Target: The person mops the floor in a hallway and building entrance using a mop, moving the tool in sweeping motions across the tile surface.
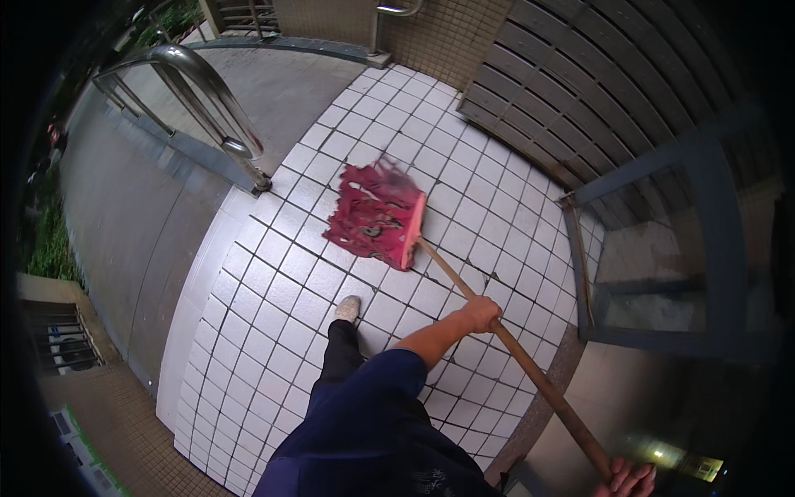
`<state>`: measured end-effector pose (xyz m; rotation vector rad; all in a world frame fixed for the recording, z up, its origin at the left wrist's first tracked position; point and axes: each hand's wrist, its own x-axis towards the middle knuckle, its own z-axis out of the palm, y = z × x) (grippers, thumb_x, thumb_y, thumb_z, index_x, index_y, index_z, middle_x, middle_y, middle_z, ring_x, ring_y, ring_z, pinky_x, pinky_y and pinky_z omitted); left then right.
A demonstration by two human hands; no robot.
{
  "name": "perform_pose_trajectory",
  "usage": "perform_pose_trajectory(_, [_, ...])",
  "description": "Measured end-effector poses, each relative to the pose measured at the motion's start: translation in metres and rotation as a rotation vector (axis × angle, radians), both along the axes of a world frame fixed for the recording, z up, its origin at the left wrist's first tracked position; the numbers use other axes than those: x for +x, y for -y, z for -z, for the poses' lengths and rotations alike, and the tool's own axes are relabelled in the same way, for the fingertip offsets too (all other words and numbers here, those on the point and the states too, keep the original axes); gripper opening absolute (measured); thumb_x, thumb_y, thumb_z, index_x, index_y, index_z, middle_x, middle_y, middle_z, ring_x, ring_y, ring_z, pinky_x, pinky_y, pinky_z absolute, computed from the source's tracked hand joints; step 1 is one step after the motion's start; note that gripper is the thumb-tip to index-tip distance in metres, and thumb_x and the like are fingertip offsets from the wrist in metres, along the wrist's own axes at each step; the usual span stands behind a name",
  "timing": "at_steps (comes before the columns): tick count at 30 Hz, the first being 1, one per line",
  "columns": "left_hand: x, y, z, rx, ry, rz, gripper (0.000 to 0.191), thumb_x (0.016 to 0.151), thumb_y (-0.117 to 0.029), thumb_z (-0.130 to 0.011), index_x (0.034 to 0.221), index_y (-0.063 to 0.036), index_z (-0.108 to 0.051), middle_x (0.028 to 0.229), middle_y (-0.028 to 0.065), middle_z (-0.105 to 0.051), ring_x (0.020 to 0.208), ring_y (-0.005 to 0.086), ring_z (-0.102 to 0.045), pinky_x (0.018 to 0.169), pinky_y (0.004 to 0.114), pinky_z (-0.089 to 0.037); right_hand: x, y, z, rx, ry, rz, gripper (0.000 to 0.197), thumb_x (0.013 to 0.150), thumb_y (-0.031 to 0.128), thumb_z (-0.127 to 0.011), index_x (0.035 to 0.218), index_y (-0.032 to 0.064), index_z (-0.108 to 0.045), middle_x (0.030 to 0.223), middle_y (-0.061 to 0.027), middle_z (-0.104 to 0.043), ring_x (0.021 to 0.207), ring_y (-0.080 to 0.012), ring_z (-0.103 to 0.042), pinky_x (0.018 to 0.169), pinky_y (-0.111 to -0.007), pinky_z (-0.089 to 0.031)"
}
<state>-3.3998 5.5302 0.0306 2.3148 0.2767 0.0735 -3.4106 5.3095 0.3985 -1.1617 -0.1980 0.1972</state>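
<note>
A mop with a wooden handle (pixel 540 373) runs from the lower right to the middle of the view. Its pink head bar (pixel 414 230) carries dark red cloth strips (pixel 376 217) spread over white floor tiles (pixel 298 248); the far strips look blurred. Around the middle of the handle is closed my left hand (pixel 481 314), its arm reaching out from a dark blue sleeve. Near the handle's upper end, at the bottom right edge, my right hand (pixel 627 477) grips the wood, partly cut off by the frame.
A steel handrail (pixel 199 81) stands beside a grey ramp at the left. Metal mailboxes (pixel 546 81) line the upper right wall, near a glass door (pixel 652 298) with a grey frame. A stone threshold (pixel 546 391) crosses the lower right. My shoe (pixel 348 309) rests on the tiles.
</note>
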Motion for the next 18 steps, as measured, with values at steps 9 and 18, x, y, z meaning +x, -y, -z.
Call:
perform_pose_trajectory(9, [-0.051, 0.098, -0.027, -0.276, 0.043, 0.064, 0.02, 0.058, -0.024, -0.059, 0.06, -0.0075, -0.047, 0.061, 0.0117, -0.053, 0.063, 0.0317, -0.051, 0.056, 0.039, -0.041, 0.005, 0.05, -0.023, -0.164, 0.567, -0.002, 0.024, 0.083, 0.018, -0.036, 0.082, -0.004, -0.046, 0.041, 0.0002, -0.027, 0.035, -0.0085, -0.025, 0.037, -0.024, -0.029])
perform_pose_trajectory(18, [-0.241, 0.103, -0.021, -0.287, 0.094, -0.254, 0.019, 0.055, -0.021, -0.057, 0.067, -0.0076, -0.05, 0.063, 0.0118, -0.054, 0.066, 0.0308, -0.052, 0.059, 0.041, -0.041, -0.018, 0.02, 0.013, -0.485, 0.437, 0.021, 0.019, 0.079, 0.02, -0.047, 0.082, 0.0017, -0.052, 0.049, 0.0042, -0.028, 0.046, -0.0051, -0.029, 0.046, -0.019, -0.028])
